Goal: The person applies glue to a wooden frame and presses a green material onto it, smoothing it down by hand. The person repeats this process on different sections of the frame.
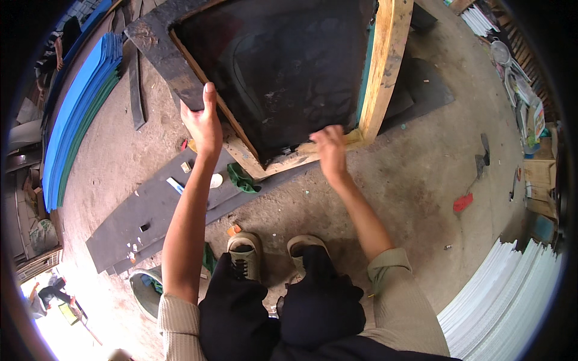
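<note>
A large wooden frame point(385, 66) with a dark, smudged panel point(277, 78) inside it is tilted up in front of me. Its left side is stained black, while the near and right sides show pale wood. My left hand point(203, 126) grips the left side, thumb on top and fingers hidden beneath. Over the near rail, close to the right corner, is my right hand point(331, 150). Its fingers are bent and smeared by motion, so whether they hold anything is unclear.
Dark sheets point(150, 204) lie on the concrete floor with a green cloth point(242, 178) on them. A bucket point(146, 292) stands by my left leg. Blue sheets point(84, 102) are stacked left, white corrugated sheets point(506, 301) right. Other people appear at the far left.
</note>
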Demonstrator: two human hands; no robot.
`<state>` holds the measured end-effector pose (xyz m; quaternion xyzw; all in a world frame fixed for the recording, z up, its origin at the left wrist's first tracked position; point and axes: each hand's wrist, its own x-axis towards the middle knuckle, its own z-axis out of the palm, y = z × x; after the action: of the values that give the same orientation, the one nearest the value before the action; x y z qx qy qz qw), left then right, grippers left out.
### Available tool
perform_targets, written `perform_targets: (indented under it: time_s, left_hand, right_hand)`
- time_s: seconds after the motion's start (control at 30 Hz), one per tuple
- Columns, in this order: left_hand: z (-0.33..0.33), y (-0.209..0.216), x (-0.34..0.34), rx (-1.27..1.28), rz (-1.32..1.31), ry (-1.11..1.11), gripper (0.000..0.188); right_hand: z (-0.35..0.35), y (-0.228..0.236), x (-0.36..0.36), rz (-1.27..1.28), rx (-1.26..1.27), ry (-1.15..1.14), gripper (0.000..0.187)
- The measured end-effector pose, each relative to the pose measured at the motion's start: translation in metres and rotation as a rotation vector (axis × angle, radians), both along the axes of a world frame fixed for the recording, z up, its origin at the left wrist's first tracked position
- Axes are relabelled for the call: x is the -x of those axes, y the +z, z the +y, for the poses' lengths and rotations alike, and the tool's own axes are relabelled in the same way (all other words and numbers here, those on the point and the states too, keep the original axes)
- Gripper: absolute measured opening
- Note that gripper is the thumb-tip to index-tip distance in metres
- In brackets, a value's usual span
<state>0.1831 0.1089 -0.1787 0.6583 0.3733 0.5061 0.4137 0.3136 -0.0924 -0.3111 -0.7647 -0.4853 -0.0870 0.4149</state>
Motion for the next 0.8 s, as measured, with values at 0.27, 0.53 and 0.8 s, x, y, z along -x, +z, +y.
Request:
perform_targets:
  time_s: [0.27, 0.53, 0.8]
  left_hand:
    - [-0.009, 0.003, -0.004, 0.036, -0.026, 0.013, 0.04]
    - [-0.008, 0.008, -0.005, -0.026, -0.042, 0.012, 0.042]
    - [-0.003, 0.002, -0.002, -0.005, -0.009, 0.013, 0.039]
  right_hand:
    - [0.028, -0.009, 0.047, -0.002, -0.059, -0.016, 0.011]
    - [0.017, 0.005, 0.01, 0.425, -0.249, -0.545, 0.011]
    - [0.002, 0.009, -0.009, 0.221, -0.221, -0.375, 0.013]
